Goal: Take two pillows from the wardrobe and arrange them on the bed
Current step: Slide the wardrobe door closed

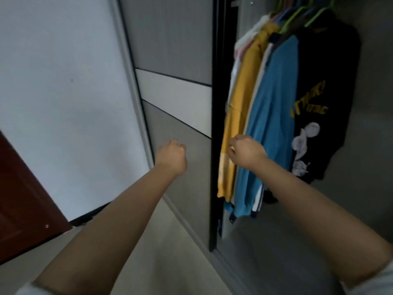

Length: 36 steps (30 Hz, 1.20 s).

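The wardrobe stands in front of me. Its grey sliding door [176, 50] with a white band covers the left part, and the dark door edge [217, 124] marks where the right part stands open. No pillow or bed is in view. My left hand [171, 157] is a closed fist in front of the lower grey door panel, with nothing in it. My right hand [246, 153] reaches just past the door edge, fingers curled against the hanging yellow shirt [240, 116] and blue shirt [270, 124]. Whether it grips any cloth is hidden.
More clothes hang on green hangers [297, 15] in the open section, with a black printed shirt [323, 103] at the right. A white wall [63, 103] is at the left, a dark red door [23, 199] at the lower left, and pale floor [170, 252] lies below.
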Each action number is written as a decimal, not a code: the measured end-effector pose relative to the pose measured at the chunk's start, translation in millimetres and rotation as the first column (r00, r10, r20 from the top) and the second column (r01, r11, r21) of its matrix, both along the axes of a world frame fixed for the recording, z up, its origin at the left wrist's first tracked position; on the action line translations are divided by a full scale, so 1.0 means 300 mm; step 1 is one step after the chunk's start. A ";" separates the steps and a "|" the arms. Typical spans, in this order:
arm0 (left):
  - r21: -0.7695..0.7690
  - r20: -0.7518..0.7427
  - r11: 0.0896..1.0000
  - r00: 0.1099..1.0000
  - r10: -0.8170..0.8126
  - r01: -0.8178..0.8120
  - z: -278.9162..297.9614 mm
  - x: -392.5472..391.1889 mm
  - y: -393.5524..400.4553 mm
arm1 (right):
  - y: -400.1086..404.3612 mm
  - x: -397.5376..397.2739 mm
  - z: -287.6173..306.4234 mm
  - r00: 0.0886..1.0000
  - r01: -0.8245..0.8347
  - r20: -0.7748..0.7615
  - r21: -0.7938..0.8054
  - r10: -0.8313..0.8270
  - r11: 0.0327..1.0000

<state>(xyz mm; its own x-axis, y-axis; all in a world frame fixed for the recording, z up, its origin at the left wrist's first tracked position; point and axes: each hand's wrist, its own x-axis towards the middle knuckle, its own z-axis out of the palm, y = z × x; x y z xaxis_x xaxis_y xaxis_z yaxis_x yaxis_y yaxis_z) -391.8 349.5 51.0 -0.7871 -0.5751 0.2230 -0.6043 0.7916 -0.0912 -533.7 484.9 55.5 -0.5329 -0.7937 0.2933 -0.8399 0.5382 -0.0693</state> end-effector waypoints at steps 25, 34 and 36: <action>-0.476 -0.435 0.627 0.454 -0.777 0.617 0.252 -0.811 -1.284 | -1.017 -0.449 0.149 0.316 0.324 -0.720 -0.531 -0.618 0.783; -0.835 -0.197 0.187 0.037 -0.980 0.518 0.267 -1.059 -1.451 | -1.048 -0.456 0.154 0.336 0.271 -0.613 -0.664 -0.715 0.697; -0.859 -0.176 0.145 -0.017 -0.984 0.491 0.271 -1.098 -1.473 | -1.055 -0.463 0.154 0.270 0.315 -0.612 -0.673 -0.743 0.669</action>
